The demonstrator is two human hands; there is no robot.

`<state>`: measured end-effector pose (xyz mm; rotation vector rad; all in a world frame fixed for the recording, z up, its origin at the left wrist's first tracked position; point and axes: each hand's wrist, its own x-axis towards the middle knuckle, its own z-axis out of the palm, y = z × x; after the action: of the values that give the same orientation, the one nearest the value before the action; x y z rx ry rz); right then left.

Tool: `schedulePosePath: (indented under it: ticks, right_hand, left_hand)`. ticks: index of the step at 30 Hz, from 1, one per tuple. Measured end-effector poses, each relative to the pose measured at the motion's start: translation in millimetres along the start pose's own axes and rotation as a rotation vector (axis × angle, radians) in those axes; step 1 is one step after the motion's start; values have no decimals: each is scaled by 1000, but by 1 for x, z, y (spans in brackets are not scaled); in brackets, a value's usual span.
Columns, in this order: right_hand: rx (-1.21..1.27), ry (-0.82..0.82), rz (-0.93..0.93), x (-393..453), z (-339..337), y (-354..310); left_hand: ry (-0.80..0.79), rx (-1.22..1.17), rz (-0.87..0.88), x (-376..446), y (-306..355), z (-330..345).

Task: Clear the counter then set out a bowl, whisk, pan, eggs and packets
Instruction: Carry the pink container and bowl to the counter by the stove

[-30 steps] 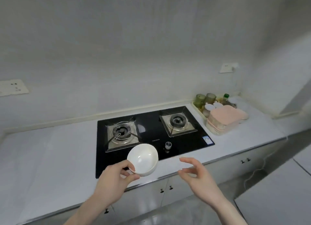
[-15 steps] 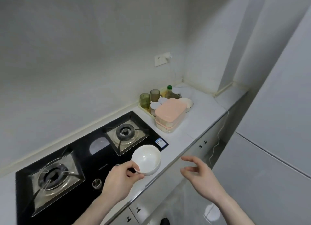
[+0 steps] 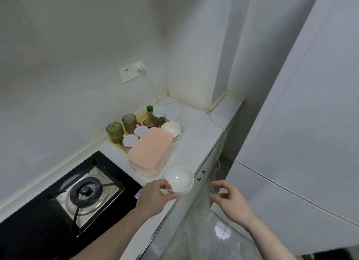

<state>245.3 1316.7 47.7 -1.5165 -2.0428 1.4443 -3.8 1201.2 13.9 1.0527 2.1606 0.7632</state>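
My left hand (image 3: 155,196) pinches the near rim of a small white bowl (image 3: 179,180), holding it over the front edge of the white counter (image 3: 196,143), just right of the black gas hob (image 3: 64,203). My right hand (image 3: 231,201) hovers empty past the counter edge, fingers loosely curled, to the right of the bowl. A pink-lidded plastic box (image 3: 151,151) sits directly behind the bowl. A second white bowl with a dark rim (image 3: 172,129) stands farther back.
A tray at the wall holds two green glasses (image 3: 115,132), small white cups (image 3: 130,140) and a green-capped bottle (image 3: 150,114). A white cable (image 3: 220,154) hangs over the counter edge. A tall white fridge (image 3: 303,143) stands to the right, cabinet doors below.
The view has swung right along the counter. My left hand has carried the bowl from over the hob to the counter stretch in front of the pink box. The right hand stays empty alongside.
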Motion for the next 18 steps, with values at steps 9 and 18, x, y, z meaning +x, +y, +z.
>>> schedulePosePath:
  ticks: [9,18]
  right_hand:
    - [-38,-104,-42,126,-21,-8]
    - [-185,-272,-50,247,-41,-13]
  left_hand:
    - [12,57,-109,111,22,42]
    - [141,30,-316,208,50,86]
